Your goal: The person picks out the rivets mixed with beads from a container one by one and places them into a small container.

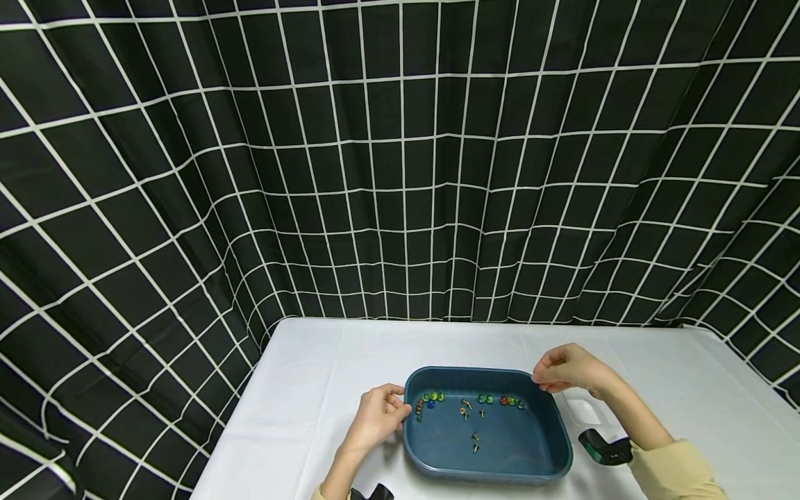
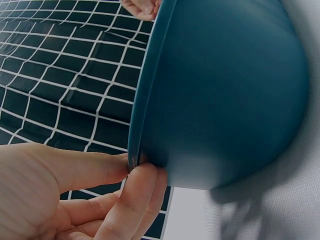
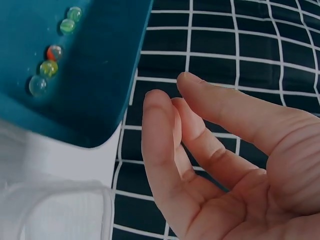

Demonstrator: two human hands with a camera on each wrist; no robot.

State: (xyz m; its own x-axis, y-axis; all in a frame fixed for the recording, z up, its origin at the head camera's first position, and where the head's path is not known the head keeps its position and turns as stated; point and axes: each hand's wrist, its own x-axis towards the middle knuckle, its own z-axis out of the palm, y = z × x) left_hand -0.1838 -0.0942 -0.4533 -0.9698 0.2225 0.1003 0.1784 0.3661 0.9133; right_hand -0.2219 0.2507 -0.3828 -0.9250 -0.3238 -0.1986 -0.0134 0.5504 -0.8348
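Note:
A blue plastic tub [image 1: 512, 448] holds glass marbles [image 1: 512, 401] and several small screws [image 1: 476, 437]. The marbles lie in short groups near the far wall and left side; the screws are scattered around the middle. My left hand [image 1: 375, 415] pinches the tub's left rim between thumb and fingers, as the left wrist view shows up close. Over at the far right corner is my right hand [image 1: 578, 368], its fingers loosely bent. In the right wrist view a gap separates its fingertips [image 3: 159, 100] from the tub, and nothing shows between them.
A clear plastic container [image 1: 585, 411] stands on the white-covered table [image 1: 312, 396] just right of the tub, below my right forearm. Black cloth with a white grid [image 1: 425, 173] hangs behind the table and along both sides.

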